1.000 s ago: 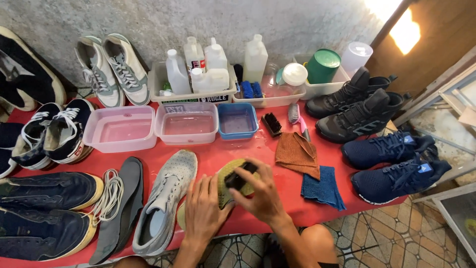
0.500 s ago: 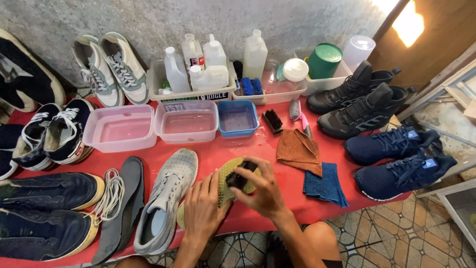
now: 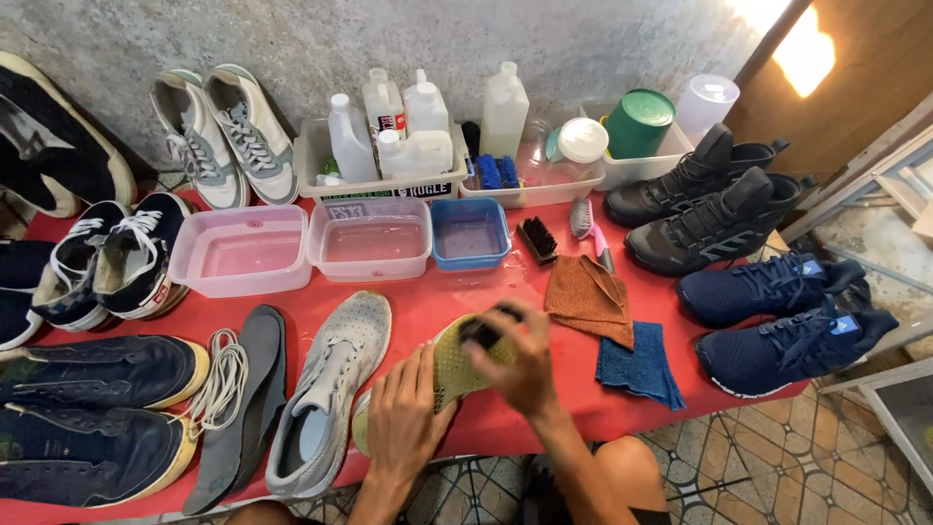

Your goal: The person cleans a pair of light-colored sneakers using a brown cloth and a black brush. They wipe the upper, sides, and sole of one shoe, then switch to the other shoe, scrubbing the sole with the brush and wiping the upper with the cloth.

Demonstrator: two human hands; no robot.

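A shoe lies sole-up, its yellow-green sole [image 3: 449,369] facing me near the front edge of the red table [image 3: 428,303]. My left hand [image 3: 406,418] holds it from below and the left. My right hand [image 3: 515,358] grips a small dark brush [image 3: 483,333] and presses it on the sole's far end; the hand is blurred. The matching grey shoe [image 3: 330,389] lies just to the left, beside a dark insole [image 3: 238,408] and a bundle of white laces [image 3: 222,382].
Behind stand three tubs of water: two pink [image 3: 238,251] [image 3: 370,239], one blue [image 3: 468,232]. White bottles [image 3: 408,126] fill a rear tray. A black brush [image 3: 535,239], an orange cloth [image 3: 588,297] and a blue cloth [image 3: 637,365] lie right. Pairs of shoes line both sides.
My right hand with the brush has slid up toward the far end of the sole, and the shoe now tilts more. The left hand stays under it.
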